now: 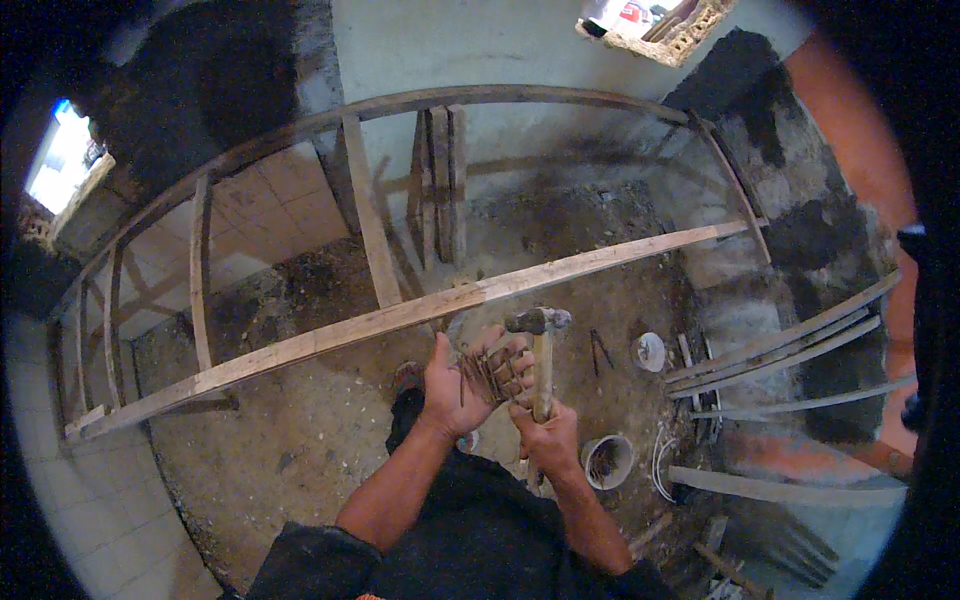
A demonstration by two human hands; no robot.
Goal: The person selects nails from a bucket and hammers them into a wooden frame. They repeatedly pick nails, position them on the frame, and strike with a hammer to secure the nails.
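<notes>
My left hand [469,386] is turned palm up and cupped around several metal nails [487,371]. Close beside it on the right, my right hand [547,435] grips the wooden handle of a claw hammer [541,322], whose metal head points upward near my left fingertips. Just beyond both hands a long wooden beam [480,294] runs across the view, part of a timber frame with upright studs [371,214] and a top rail [480,94]. The lower end of the hammer handle is partly hidden by my right hand.
A white bucket [607,461] with small items inside stands at right on the dirt floor [300,450]. Beyond it are a white round container [650,352] and a dark tool, perhaps pliers [598,351]. Wooden battens [787,337] lean at the right wall; more boards [444,187] stand behind the frame.
</notes>
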